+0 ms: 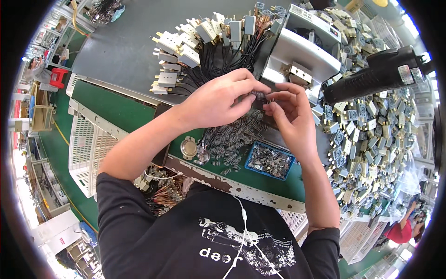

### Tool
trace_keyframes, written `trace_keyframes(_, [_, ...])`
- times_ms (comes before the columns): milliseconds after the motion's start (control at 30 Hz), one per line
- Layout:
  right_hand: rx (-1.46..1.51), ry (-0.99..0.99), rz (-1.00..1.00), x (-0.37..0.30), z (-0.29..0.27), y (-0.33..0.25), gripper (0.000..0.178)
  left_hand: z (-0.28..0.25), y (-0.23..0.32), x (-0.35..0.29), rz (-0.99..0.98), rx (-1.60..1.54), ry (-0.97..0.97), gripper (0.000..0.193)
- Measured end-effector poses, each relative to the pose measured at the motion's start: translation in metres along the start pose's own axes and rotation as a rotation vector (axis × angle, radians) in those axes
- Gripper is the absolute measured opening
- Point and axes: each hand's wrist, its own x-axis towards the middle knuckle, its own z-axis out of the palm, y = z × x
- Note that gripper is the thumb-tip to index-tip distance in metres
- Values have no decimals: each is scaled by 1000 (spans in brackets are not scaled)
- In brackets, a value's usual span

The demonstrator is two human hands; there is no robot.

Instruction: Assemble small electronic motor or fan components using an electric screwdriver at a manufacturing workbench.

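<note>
Close together over a heap of small metal coil springs [232, 139], both my hands work at the middle of the bench. My left hand [220, 100] pinches a coil spring [258, 95] between thumb and fingers. The thumb and fingers of my right hand [297, 118] are closed on another small spring [270, 101]; whether the two springs are tangled, I cannot tell. Beneath my right wrist lies a blue tray [268, 161] of small metal parts. A silver metal machine [304, 51] with a white socket-like block [299, 74] in it stands just beyond my hands.
Grey-and-white plug units [188, 49] with black cables are bunched at the back left. Many loose plug housings [355, 135] cover the right side. A black cylindrical tool [371, 79] juts in from the right. A round metal tin [188, 148] sits near the bench's front edge [218, 181].
</note>
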Motion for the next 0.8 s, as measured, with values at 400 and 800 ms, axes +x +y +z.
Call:
trace_keyframes(400, [-389, 65, -109, 4, 0, 1, 25, 0, 1, -1, -89, -100, 33, 28])
trace_keyframes(800, [-286, 43, -9, 1, 2, -8, 22, -1, 1, 0, -112, -117, -11, 36])
